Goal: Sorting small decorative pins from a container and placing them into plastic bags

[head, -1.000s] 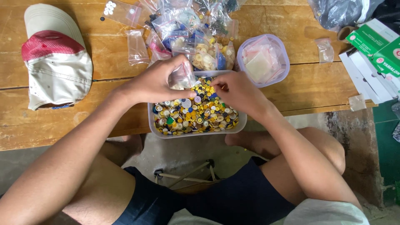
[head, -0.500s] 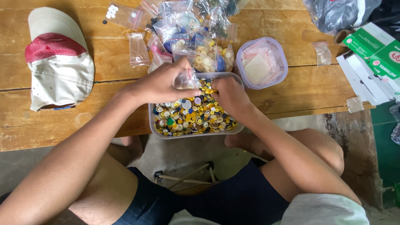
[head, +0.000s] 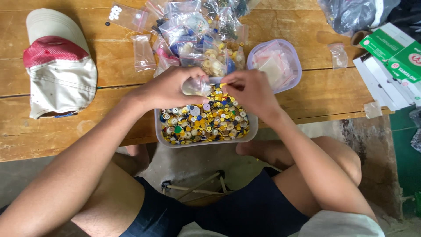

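Observation:
A clear plastic tub (head: 160, 134) full of mixed coloured buttons (head: 206, 120) sits at the front edge of a wooden table (head: 66, 136). My left hand (head: 169, 87) holds a small clear plastic bag (head: 196, 86) with pale buttons over the tub's far side. My right hand (head: 250, 90) is just right of the bag, its fingertips pinched at the bag's opening; a yellow button shows at the fingertips. A heap of small bags filled with buttons (head: 197, 35) lies behind the tub.
A white and red cap (head: 57, 66) lies at the left. A round clear container with empty bags (head: 276, 61) stands right of the hands. Green and white boxes (head: 394, 52) and a dark plastic bag (head: 351, 15) are at the right. My bare knees are below the table.
My right hand has moved up from the button pile to the bag's opening. The left hand keeps the bag in nearly the same place.

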